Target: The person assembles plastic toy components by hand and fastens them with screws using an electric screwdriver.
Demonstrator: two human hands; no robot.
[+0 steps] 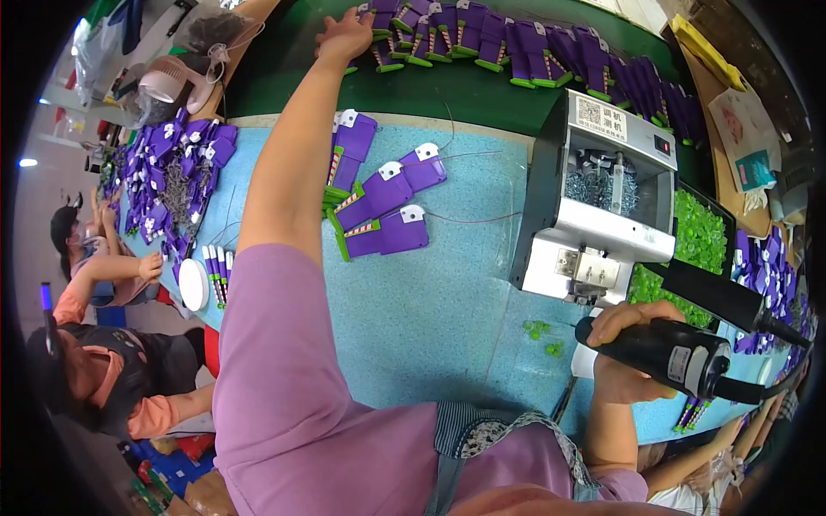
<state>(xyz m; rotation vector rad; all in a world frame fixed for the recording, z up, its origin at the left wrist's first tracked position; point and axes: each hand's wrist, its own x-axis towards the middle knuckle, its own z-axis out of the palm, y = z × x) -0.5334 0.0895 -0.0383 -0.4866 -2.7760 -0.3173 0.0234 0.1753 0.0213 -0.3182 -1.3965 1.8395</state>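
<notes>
Left hand [344,38] outstretched beside a row of purple-and-green parts [470,29]. Right hand [621,378] grips a black cylindrical tool [656,349]. Between the hands, several similar parts [391,234] lie on the blue worktop [422,318].

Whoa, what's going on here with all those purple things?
Someone in a light purple top has their left hand stretched out at the left end of a row of purple pieces on a green strip; whether it touches one is hard to tell. Their right hand grips a black corded tool. More purple pieces lie on the blue mat, left of a metal box.
</notes>
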